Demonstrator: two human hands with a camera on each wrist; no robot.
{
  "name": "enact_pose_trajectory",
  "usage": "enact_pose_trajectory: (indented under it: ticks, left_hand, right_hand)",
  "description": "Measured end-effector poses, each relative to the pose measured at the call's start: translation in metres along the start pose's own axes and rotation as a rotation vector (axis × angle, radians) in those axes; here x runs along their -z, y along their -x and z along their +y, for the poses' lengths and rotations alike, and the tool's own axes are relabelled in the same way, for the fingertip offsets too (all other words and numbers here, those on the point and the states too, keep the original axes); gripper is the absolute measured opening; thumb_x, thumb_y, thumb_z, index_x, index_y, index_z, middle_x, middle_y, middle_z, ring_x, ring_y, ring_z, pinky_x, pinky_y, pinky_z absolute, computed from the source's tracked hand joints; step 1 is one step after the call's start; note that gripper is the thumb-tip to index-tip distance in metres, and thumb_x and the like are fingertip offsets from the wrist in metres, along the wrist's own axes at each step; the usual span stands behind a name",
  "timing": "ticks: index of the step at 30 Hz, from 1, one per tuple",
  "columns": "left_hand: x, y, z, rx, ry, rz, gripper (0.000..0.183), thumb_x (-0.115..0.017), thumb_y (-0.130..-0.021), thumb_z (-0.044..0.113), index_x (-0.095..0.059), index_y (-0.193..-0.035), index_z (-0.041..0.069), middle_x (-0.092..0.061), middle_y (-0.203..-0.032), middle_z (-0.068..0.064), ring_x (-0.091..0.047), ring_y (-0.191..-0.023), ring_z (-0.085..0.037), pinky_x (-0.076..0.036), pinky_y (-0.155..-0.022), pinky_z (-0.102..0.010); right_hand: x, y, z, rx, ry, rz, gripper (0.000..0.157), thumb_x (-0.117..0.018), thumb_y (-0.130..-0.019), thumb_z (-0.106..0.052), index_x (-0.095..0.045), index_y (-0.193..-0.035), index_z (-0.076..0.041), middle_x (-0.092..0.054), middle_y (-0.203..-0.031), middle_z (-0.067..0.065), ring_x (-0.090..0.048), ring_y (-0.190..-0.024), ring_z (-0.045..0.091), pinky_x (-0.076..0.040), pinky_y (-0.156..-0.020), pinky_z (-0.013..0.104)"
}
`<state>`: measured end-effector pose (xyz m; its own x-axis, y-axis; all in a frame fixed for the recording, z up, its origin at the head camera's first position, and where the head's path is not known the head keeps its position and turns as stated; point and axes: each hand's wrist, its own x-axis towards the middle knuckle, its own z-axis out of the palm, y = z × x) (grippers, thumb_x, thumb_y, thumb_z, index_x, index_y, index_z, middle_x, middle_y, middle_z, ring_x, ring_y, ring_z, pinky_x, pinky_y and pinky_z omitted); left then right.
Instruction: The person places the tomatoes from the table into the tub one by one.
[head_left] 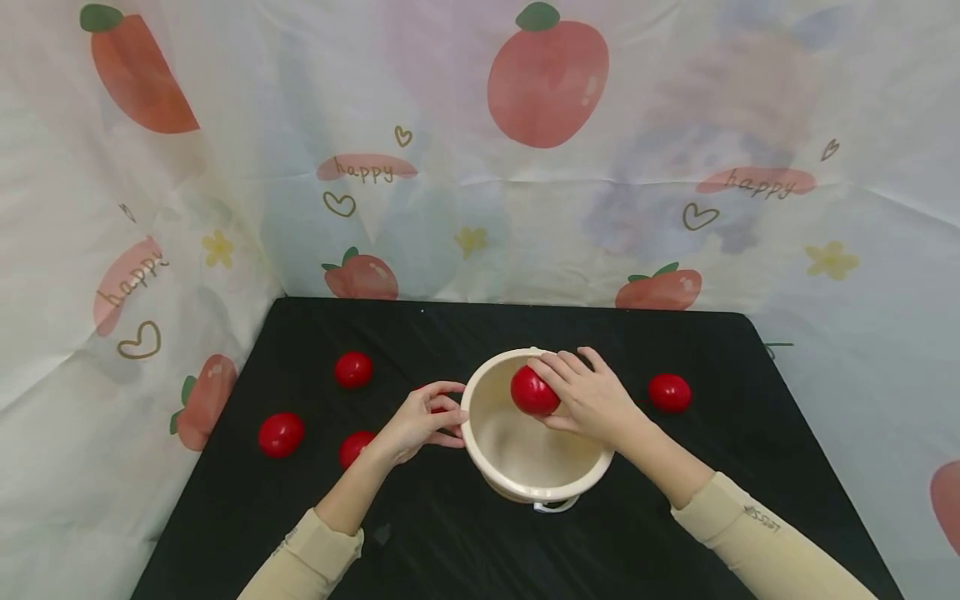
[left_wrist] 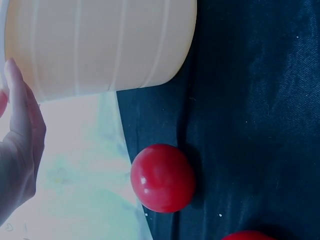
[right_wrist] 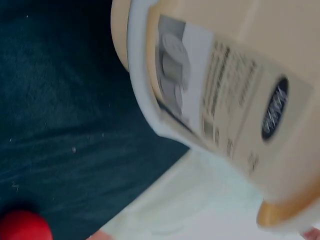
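Observation:
A cream bucket with a white handle stands on the black table. Over its open mouth, my right hand holds a shiny red ball, fingers spread across the ball's top and right side. My left hand touches the outside of the bucket's left rim, fingers loosely extended. In the left wrist view, that hand lies along the ribbed bucket wall, and a red ball rests on the table below it. The right wrist view shows the bucket's printed label; the right hand is mostly outside that view.
Left of the bucket, red balls sit on the black cloth: one at the back, another farther left, and one partly behind the left wrist. Right of it lies another red ball. A fruit-printed curtain hangs behind the table.

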<state>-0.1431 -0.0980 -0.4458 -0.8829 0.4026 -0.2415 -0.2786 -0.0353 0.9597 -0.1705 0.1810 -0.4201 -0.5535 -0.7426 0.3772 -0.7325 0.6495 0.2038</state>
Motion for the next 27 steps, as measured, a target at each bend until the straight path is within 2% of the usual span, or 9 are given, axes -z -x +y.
enact_pose_trajectory:
  ticks: [9, 18, 27]
  left_hand:
    - [-0.001, 0.0, 0.0, 0.003, -0.006, -0.001, 0.049, -0.063, -0.084, 0.004, -0.042, -0.128, -0.002, -0.061, -0.084, -0.008, -0.064, -0.068, -0.017, -0.054, -0.066, -0.04]
    - [0.0, 0.0, 0.0, 0.006, -0.013, 0.001, 0.049, -0.064, -0.084, 0.005, -0.042, -0.128, -0.001, -0.062, -0.085, -0.008, -0.064, -0.069, -0.018, -0.054, -0.066, -0.039]
    - [-0.002, 0.001, 0.001, 0.011, 0.004, 0.005, 0.049, -0.063, -0.084, 0.004, -0.042, -0.128, 0.0, -0.061, -0.085, -0.007, -0.064, -0.068, -0.018, -0.054, -0.066, -0.04]
  right_hand:
    - [-0.022, -0.008, -0.017, 0.088, 0.02, -0.156, 0.073, -0.071, -0.069, -0.05, -0.048, -0.128, -0.015, -0.054, -0.119, 0.005, -0.048, -0.107, 0.022, -0.035, -0.093, 0.046]
    - [-0.032, -0.015, -0.027, 0.159, 0.041, -0.257, 0.077, -0.075, -0.066, -0.048, -0.047, -0.129, -0.013, -0.054, -0.118, 0.005, -0.05, -0.1, 0.023, -0.038, -0.088, 0.044]
    - [-0.045, -0.023, -0.036, 0.221, 0.141, -0.294, 0.07, -0.072, -0.067, -0.051, -0.051, -0.124, -0.016, -0.056, -0.11, 0.001, -0.052, -0.093, 0.019, -0.04, -0.081, 0.038]
